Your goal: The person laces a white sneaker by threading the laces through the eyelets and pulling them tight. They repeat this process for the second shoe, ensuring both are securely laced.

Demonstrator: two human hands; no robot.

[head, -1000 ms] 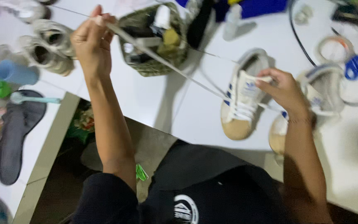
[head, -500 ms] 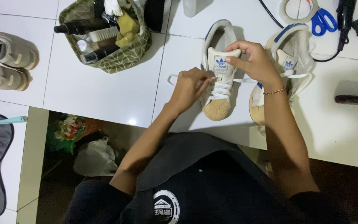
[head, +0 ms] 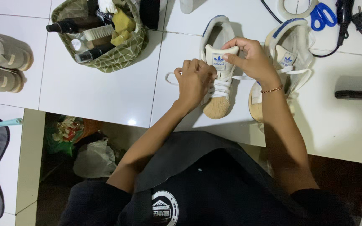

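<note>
A white sneaker [head: 218, 100] with a tan toe cap lies on the white tiled table [head: 97, 92], toe toward me. My left hand [head: 194, 79] is closed on its white lace [head: 170, 79] at the eyelets. My right hand [head: 252, 56] pinches the sneaker's tongue and holds it up. The second sneaker [head: 292, 54] of the pair, laced, lies just right of my right wrist.
A green patterned pouch [head: 122, 52] with bottles, a brush and sponges stands at the upper left. Beige shoes [head: 3, 62] lie at the left edge. Blue scissors [head: 323, 14], a tape roll, black cables and a dark bar [head: 359, 95] are at the right. Bags lie on the floor below.
One second ago my left hand was raised far left, pulling the lace taut. It has come back to the sneaker's eyelets. My right hand stays on the tongue.
</note>
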